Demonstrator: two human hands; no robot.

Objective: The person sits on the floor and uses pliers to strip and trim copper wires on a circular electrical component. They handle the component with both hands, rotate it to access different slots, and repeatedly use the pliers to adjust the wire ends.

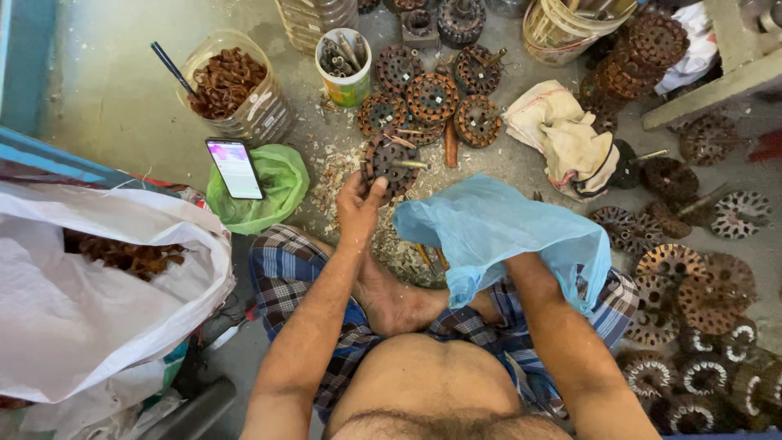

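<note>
The left hand [358, 204] grips the near edge of a rusty disc [389, 165] on the floor, fingers pinching its rim. The right hand is hidden inside a blue bag [497, 232]; its fingers cannot be told. Discs [432, 102] crowd beyond; bare floor [114, 98] lies left.

Informal floor-level repair workshop. Rusted slotted metal discs [432, 98] lie stacked and scattered over a bare concrete floor [114, 90] — alongside a cut plastic jar of rusty parts [232, 85] and a cup of bolts [344, 59]. Shavings and debris [338, 175] litter the ground — no bench in use.
</note>
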